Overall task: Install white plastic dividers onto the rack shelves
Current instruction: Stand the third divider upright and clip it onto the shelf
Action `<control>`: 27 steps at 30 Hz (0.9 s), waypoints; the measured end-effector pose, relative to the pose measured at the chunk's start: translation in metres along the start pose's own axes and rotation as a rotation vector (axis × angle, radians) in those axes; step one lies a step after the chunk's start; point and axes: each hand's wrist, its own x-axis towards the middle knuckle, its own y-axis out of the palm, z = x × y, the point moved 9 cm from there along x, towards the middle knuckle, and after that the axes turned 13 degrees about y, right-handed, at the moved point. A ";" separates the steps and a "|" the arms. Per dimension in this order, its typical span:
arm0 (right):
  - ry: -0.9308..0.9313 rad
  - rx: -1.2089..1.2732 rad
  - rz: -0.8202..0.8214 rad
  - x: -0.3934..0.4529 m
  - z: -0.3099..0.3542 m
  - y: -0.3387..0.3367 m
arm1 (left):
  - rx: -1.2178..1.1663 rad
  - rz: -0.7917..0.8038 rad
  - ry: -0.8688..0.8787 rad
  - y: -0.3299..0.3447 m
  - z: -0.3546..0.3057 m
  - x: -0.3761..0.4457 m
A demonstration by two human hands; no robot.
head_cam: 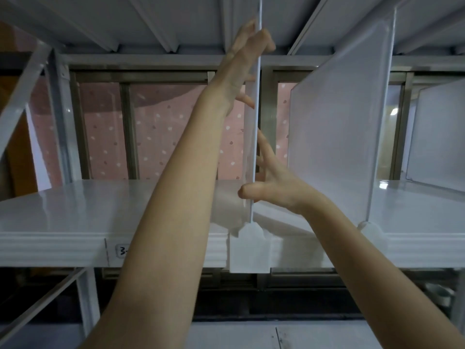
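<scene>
A white plastic divider [256,117] stands upright, edge-on to me, on the white rack shelf [75,212]. Its front clip [249,250] hangs over the shelf's front lip. My left hand [241,66] grips the divider near its top, fingers wrapped on the edge. My right hand [271,182] holds it low down, thumb on the left face and fingers spread on the right face. A second divider [339,117] stands on the same shelf to the right, clipped at the front edge.
A third white panel [437,137] stands at the far right. The shelf above [176,26] hangs close over the divider tops. Grey rack posts [60,117] rise at the left. A window with a pink dotted curtain [161,137] lies behind. A lower shelf [251,333] sits beneath.
</scene>
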 end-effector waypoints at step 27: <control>-0.037 -0.013 -0.042 -0.004 -0.006 0.001 | -0.108 -0.052 -0.067 -0.003 0.005 -0.005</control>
